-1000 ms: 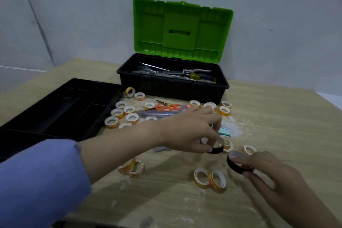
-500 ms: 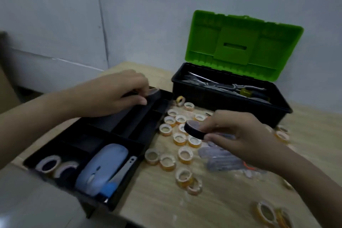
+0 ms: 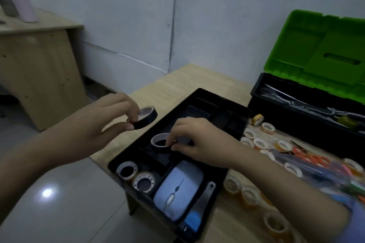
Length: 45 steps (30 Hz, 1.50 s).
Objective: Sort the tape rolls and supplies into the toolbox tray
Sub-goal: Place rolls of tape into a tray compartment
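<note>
Now black tape roll [image 3: 160, 142] in right hand [image 3: 199, 140]

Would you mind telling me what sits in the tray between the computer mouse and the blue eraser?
In the head view, a flat metal blade tool lies between the mouse and the blue eraser, in the tray's near compartment.

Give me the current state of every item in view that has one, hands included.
Left hand: holds a black tape roll beside the tray, outside it.
Right hand: pinches a second black roll inside the tray.
Toolbox: lid open, upright.
Mouse: lying in tray.
</note>
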{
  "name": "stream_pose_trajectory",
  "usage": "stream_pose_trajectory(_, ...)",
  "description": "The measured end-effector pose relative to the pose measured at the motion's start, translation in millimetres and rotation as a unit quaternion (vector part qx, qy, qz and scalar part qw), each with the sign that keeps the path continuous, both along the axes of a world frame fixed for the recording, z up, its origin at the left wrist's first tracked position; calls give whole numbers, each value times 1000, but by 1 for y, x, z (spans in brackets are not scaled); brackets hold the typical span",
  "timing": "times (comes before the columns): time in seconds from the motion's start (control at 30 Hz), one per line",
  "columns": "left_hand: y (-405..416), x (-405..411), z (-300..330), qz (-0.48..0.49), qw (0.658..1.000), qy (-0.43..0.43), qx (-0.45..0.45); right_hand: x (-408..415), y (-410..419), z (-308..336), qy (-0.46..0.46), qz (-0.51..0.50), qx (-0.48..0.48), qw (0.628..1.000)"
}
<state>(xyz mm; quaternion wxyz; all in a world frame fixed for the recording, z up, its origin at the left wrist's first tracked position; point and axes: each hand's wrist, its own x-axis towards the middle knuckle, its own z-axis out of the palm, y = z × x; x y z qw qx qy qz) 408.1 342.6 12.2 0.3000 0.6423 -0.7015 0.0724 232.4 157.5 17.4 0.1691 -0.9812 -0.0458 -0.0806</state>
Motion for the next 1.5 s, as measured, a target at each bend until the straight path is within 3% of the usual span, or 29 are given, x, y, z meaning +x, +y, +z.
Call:
stream_pose_trajectory(0.23,15,15,-12,8,1000,10,15,24,13,-17,20,-2,-93,995)
stream_pose_trajectory(0.47,9,15,-19,-5,1000,0,6,28,13,-16,49,-26,-82,995)
stream_pose_trajectory(0.57,6,10,-17,-7,1000,-13,10,25,9,-8,2,-50,13,999)
stream_pose_trajectory(0.67,2,2,-14,-7,999,-47,8,23,9,2,-76,-119,225,964)
stream_pose_trajectory(0.77,-3,-6,-15,3,994,-105,7,26,15,6,-10,-155,350,924)
stream_pose_trajectory(0.93,-11,-15,-20,1,989,-144,-11,34,16,-4,1,-183,314,932)
stream_pose_trajectory(1.07,-15,-10,-30,19,999,24,14,38,9,-8,-17,-218,203,954)
stream_pose_trajectory(1.13,-17,-4,-37,35,996,61,62,37,4,-8,-27,-236,183,954)
stream_pose_trajectory(1.33,-22,1,-40,59,974,-42,216,31,-9,-11,-43,-243,134,960)
stream_pose_trajectory(1.5,-26,0,-36,84,954,-65,281,33,-5,-11,-50,-208,126,969)
